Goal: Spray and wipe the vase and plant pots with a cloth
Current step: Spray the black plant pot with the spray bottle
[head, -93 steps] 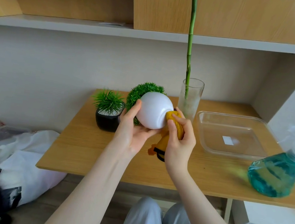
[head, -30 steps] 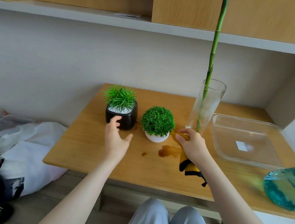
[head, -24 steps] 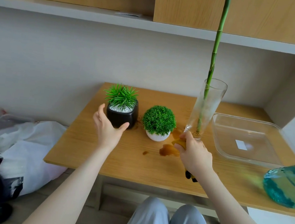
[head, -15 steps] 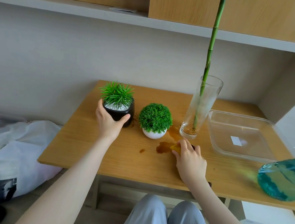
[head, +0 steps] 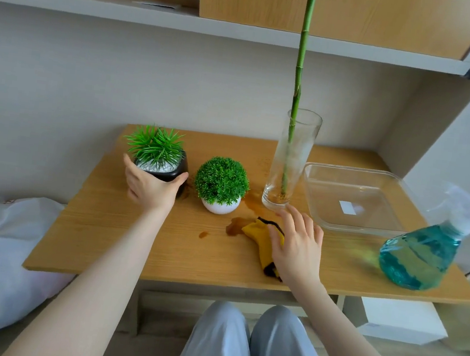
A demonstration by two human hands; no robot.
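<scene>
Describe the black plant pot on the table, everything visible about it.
The black plant pot is small, glossy and squarish with rounded corners, ceramic by the look. White pebbles fill its top, and a spiky green tuft, plastic-looking, rises from them. It stands upright near the back left of the wooden table, left of the white pot and apart from it. The left hand grips it from the front, thumb on its right side, fingers round its left. A brown wet patch lies at its right base.

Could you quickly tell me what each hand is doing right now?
Left hand: grips the black pot.
Right hand: open, fingers resting on the yellow cloth.
</scene>
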